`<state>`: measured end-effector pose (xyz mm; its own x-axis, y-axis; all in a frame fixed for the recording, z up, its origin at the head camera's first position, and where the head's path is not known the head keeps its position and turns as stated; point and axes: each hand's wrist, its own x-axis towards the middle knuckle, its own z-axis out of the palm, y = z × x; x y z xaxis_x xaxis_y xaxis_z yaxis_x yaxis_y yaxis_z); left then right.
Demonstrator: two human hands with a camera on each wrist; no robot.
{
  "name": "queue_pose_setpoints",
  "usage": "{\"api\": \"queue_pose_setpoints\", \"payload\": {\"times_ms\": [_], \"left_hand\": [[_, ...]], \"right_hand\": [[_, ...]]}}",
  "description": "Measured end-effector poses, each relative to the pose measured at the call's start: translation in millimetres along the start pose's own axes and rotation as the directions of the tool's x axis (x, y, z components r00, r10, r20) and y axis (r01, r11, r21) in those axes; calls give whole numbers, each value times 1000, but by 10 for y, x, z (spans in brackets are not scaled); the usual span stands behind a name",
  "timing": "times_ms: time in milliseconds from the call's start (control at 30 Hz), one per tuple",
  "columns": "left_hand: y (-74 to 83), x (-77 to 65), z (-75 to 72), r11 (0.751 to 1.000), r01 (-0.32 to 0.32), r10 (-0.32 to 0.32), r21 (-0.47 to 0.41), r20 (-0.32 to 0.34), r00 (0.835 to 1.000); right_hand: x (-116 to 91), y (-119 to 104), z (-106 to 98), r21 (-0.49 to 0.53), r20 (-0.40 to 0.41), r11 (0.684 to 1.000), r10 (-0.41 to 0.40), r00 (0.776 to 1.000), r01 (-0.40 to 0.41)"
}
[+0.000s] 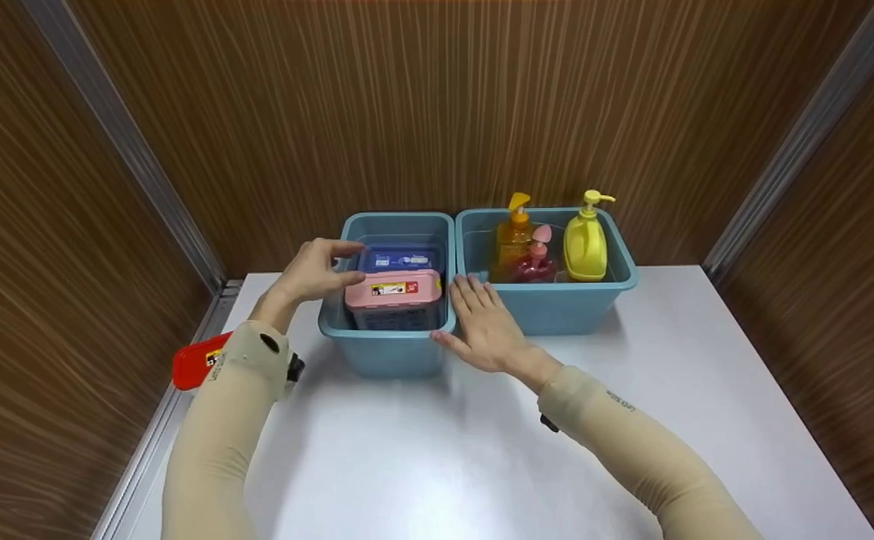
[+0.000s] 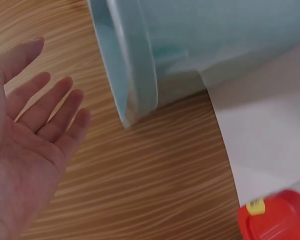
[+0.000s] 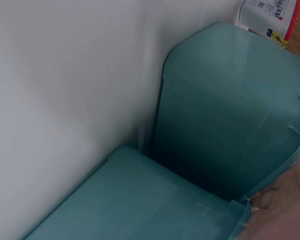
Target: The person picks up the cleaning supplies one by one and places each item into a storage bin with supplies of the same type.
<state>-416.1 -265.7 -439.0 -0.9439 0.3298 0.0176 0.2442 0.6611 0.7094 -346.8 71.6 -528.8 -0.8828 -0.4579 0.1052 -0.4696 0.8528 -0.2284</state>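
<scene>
My left hand [image 1: 309, 274] reaches over the left side of the left blue bin [image 1: 388, 354], thumb and fingers spread apart. In the left wrist view that hand [image 2: 37, 132] holds nothing, its palm showing beside the bin's rim. Inside the left bin, a box with a pink lid [image 1: 365, 297] stands in front of a box with a blue lid [image 1: 400, 260]. My right hand [image 1: 488, 330] rests with straight fingers where the rims of the left bin and the right blue bin [image 1: 557, 311] meet. The right wrist view shows only part of this hand [image 3: 282, 210].
Inside the right bin stand an orange pump bottle [image 1: 513, 238], a smaller red pump bottle [image 1: 533, 268] and a yellow pump bottle [image 1: 587, 251]. A red-lidded container [image 1: 195, 365] sits at the white table's left edge, partly behind my left forearm. Wood-grain walls enclose the table.
</scene>
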Motion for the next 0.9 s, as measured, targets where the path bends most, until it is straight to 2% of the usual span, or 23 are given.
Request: {"api": "queue_pose_setpoints", "payload": {"times_ms": [233, 333, 633, 900], "left_hand": [[-30, -140, -84, 999, 35, -35, -1, -3, 999], [-55, -202, -107, 1000, 30, -30, 5, -1, 1000], [-138, -430, -171, 998, 47, -46, 50, -10, 999], [-226, -605, -239, 989, 90, -89, 116, -9, 996]], "right_hand": [[0, 2, -3, 3, 8, 1000, 1, 1000, -1], [0, -4, -7, 10, 4, 1000, 1, 1000, -1], [-9, 4, -13, 26, 4, 1000, -4, 1000, 4], [-9, -4, -10, 17, 1, 1000, 0, 1000, 0]]}}
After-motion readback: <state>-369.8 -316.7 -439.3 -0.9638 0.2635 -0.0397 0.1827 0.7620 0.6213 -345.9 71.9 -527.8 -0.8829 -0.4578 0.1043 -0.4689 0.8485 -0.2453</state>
